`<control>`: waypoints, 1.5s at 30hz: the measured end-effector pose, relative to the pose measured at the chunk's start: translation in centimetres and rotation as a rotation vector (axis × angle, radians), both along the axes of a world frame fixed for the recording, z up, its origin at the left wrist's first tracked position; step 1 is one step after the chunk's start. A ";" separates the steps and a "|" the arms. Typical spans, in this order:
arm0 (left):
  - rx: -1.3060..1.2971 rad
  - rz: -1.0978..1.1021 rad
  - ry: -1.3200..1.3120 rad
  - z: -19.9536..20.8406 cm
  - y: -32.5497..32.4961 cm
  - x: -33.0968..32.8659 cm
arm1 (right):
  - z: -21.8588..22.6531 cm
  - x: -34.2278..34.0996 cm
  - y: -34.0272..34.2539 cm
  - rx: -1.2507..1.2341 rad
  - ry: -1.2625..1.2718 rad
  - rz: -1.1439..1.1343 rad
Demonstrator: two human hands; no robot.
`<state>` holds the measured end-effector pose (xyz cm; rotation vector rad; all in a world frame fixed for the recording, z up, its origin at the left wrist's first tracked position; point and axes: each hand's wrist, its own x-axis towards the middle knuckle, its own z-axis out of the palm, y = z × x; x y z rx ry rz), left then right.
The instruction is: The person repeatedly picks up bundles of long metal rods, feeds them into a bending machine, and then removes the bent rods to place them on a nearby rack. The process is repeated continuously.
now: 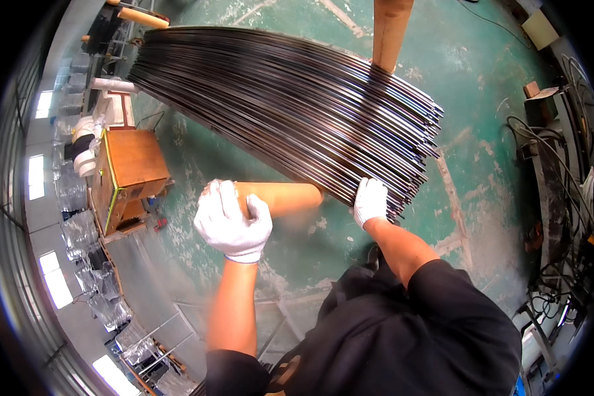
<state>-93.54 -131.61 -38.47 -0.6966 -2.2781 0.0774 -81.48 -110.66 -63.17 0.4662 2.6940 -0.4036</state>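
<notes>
A wide layer of long, thin dark metal rods (277,99) stretches from the far left to the middle right, with uneven ends at the right. My right hand (371,200), in a white knit glove, is at the near edge of the rods close to those ends, its fingers closed over the outermost ones. My left hand (234,221), gloved alike, is at the end of an orange round post (284,197) beside the near edge. Its fingers are curled, with the thumb apart and nothing visible between them. Whether it touches the post cannot be told.
A second orange post (391,36) stands at the far edge of the rods. To the left is a wooden cabinet (135,158), with plastic-wrapped items (79,234) along the wall. Machinery with cables (561,178) lines the right. The green floor (488,152) is worn.
</notes>
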 end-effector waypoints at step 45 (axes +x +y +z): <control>1.409 -0.040 -1.520 -15.7 5.3 12.7 | 20.5 8.9 16.2 -0.165 -0.171 -0.058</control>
